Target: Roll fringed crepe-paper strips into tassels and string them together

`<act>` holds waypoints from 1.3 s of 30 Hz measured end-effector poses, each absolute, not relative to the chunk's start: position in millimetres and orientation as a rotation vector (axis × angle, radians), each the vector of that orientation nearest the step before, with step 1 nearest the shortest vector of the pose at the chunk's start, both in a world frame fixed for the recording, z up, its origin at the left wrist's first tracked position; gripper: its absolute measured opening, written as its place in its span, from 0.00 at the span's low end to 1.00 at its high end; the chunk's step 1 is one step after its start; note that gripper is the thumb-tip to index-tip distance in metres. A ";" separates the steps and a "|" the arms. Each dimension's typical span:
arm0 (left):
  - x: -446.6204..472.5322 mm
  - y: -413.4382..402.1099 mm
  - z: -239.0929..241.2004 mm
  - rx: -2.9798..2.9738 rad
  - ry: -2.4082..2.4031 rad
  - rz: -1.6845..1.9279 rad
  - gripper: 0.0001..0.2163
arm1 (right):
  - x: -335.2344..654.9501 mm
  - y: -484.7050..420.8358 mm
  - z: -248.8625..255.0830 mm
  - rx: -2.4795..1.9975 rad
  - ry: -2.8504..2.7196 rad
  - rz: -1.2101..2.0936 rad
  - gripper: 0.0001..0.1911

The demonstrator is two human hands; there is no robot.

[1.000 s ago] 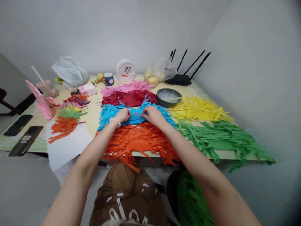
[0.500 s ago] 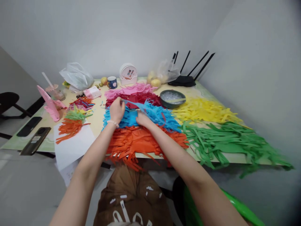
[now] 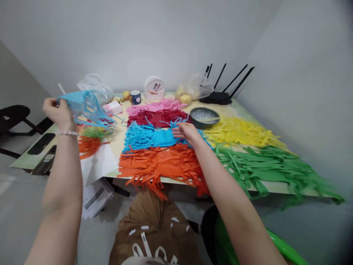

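Note:
My left hand (image 3: 59, 111) is raised at the left, its fingers pinched on the edge of a light blue fringed sheet (image 3: 78, 101), whose cut strips dangle to the right. My right hand (image 3: 187, 133) has its fingers stretched out over the right part of the blue fringed pile (image 3: 164, 137) on the table; whether they touch it I cannot tell. Nearest me lies an orange fringed pile (image 3: 165, 165). Behind the blue one are dark red (image 3: 157, 118) and pink (image 3: 156, 106) fringed piles.
Yellow (image 3: 242, 132) and green (image 3: 273, 165) fringed piles cover the table's right side. A dark bowl (image 3: 194, 123) with chopsticks, a mug (image 3: 135, 97) and a black router (image 3: 216, 98) stand behind. At left are small coloured fringes (image 3: 89, 147), white paper (image 3: 103, 162) and a phone (image 3: 41, 143).
My left hand has lifted a blue fringed sheet off the blue pile and carried it far left. My right hand has moved right and its fingers have straightened.

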State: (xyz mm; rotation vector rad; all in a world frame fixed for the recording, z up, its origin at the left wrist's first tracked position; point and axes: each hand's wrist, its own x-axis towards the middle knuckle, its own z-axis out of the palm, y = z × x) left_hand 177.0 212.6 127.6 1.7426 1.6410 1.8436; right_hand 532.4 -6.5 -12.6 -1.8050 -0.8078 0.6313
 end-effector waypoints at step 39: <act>206.5 3.9 73.6 1.968 0.462 0.633 0.13 | 436.8 -135.3 66.7 -1.228 -1.388 0.541 0.18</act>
